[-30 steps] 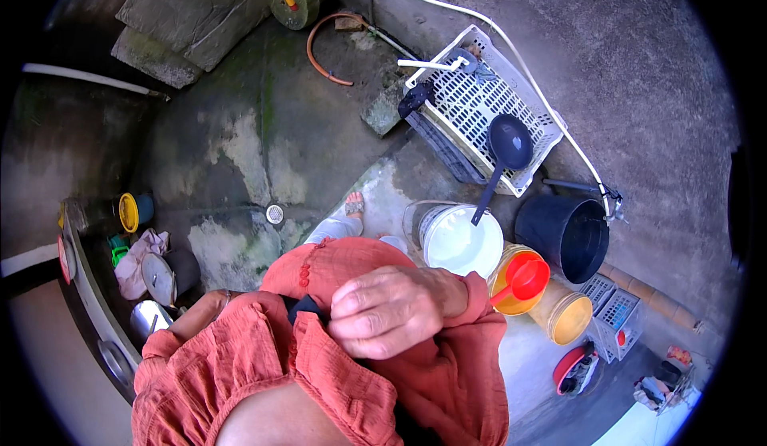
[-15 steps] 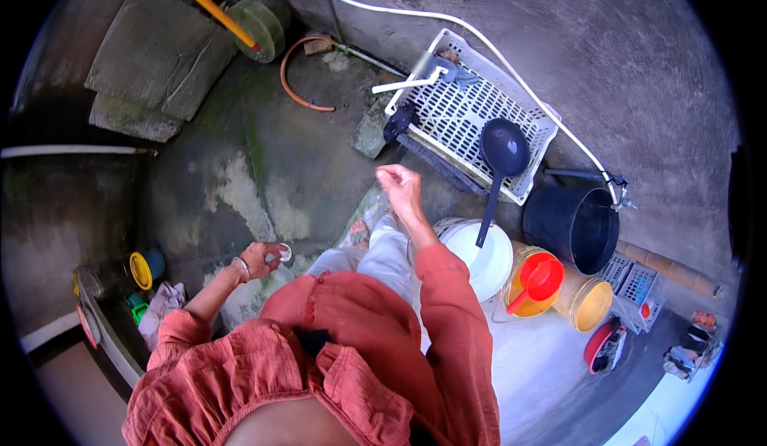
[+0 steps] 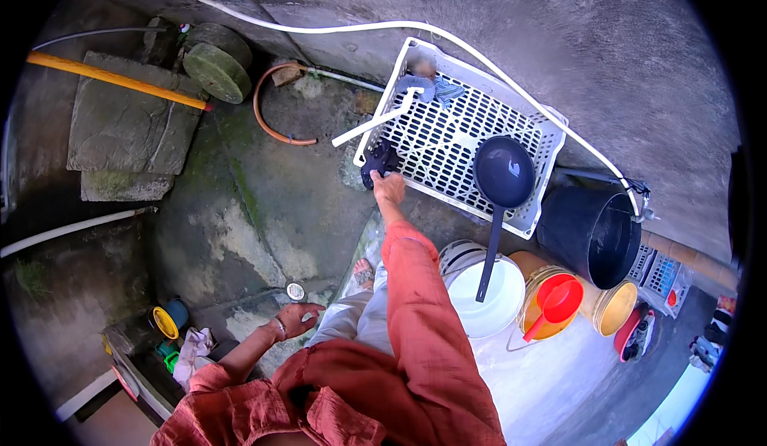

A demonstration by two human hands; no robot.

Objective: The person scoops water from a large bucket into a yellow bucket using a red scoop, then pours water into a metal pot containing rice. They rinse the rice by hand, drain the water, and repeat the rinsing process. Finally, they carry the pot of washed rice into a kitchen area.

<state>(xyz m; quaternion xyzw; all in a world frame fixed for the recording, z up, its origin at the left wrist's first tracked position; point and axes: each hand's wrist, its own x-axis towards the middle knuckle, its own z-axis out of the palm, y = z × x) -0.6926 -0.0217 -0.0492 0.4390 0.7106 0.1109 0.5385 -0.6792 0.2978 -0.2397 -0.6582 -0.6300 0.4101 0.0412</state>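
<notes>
My right hand (image 3: 389, 188) reaches to the near left corner of the white plastic crate (image 3: 494, 111). Its fingers are closed on a crumpled black cloth (image 3: 379, 161) that hangs over the crate's edge. My left hand (image 3: 296, 319), with a bracelet at its wrist, is low on the left with fingers apart and nothing in them. Just beyond those fingers is a small round whitish object (image 3: 296, 292), apart from the hand; whether it rests on something I cannot tell. A black pan (image 3: 503, 171) lies in the crate, its handle sticking out toward me.
A white pipe piece (image 3: 371, 126) and a blue rag (image 3: 446, 92) lie at the crate. To the right stand a white bucket (image 3: 485, 298), a red dipper (image 3: 559, 297), yellowish buckets and a black tub (image 3: 589, 234). An orange hose (image 3: 264, 113) curves on the floor.
My right hand has moved forward and left onto the black cloth. My left hand has opened and drawn back from the round object it held. The view has shifted.
</notes>
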